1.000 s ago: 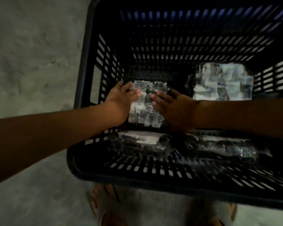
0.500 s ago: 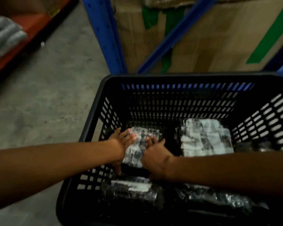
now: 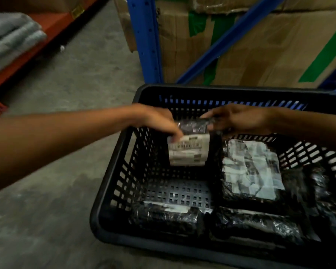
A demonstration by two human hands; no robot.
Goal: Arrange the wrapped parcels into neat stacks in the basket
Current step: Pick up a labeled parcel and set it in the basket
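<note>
The labelled parcel (image 3: 188, 150) hangs upright over the basket's (image 3: 113, 164) bare rear-left floor, each hand's grip pinching a top corner: left hand (image 3: 159, 121), right hand (image 3: 239, 119). The slick wrap could slip and land crooked. Other parcels (image 3: 250, 171) lie along the right and front.

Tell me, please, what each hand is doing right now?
Left hand: closed on the labelled parcel, held up inside the basket.
Right hand: fingers closed on the same parcel's top edge.

black basket (image 3: 113, 171) on concrete floor (image 3: 66, 90)
</note>
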